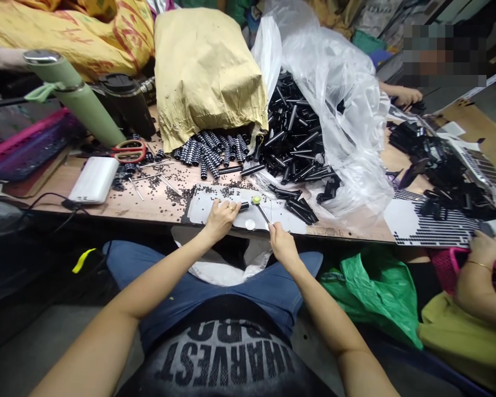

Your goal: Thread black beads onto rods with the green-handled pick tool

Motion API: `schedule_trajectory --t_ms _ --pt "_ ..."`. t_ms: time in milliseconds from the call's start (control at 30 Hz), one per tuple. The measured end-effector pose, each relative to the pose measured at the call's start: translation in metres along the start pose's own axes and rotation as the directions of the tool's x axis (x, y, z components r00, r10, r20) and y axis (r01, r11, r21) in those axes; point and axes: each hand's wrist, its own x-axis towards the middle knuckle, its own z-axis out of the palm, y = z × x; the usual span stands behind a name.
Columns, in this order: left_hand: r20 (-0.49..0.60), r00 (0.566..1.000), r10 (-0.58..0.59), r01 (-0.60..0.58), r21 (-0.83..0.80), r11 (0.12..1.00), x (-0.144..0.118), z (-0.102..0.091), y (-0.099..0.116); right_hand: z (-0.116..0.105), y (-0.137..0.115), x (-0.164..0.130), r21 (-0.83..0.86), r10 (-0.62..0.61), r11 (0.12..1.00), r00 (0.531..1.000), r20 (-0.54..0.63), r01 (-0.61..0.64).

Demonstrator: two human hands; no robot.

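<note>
My left hand (222,220) is closed around a short black tube (243,206), whose end sticks out toward the right. In my right hand (281,242) is a thin metal rod (265,213) with a yellow-green piece (256,200) at its far end. The tip of the rod lies close to the tube's end, a small gap apart. Under both hands is a pale work mat (198,205) at the table's front edge, with a small white disc (250,224) on it. Small dark pieces are scattered over the mat's back edge.
Loose black tubes (300,138) spill from a clear plastic bag (347,110). Ringed black tubes (209,151) lie before a yellow sack (206,66). Left are red-handled scissors (129,150), a white power bank (94,180) and a green bottle (76,99). Other people's hands (485,251) are at right.
</note>
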Motion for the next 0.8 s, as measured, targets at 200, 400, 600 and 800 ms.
schedule_trajectory --t_ms 200,400,600,800 --pt "-0.015 0.999 -0.033 0.033 0.024 0.999 0.005 0.006 0.029 -0.03 -0.033 -0.015 0.351 -0.142 0.909 0.958 -0.25 0.226" --pt "0.012 1.0 -0.012 0.013 -0.033 0.999 0.005 0.017 0.028 -0.002 -0.056 -0.017 0.135 -0.268 0.953 0.963 -0.037 0.271" --pt "0.0 1.0 0.012 -0.012 -0.06 0.998 0.01 0.017 0.022 0.0 -0.047 -0.005 0.041 -0.224 0.974 0.974 0.017 0.223" --pt "0.003 0.999 -0.034 0.034 -0.036 0.999 0.009 0.013 0.031 -0.027 -0.047 -0.014 0.284 -0.158 0.933 0.962 -0.222 0.219"
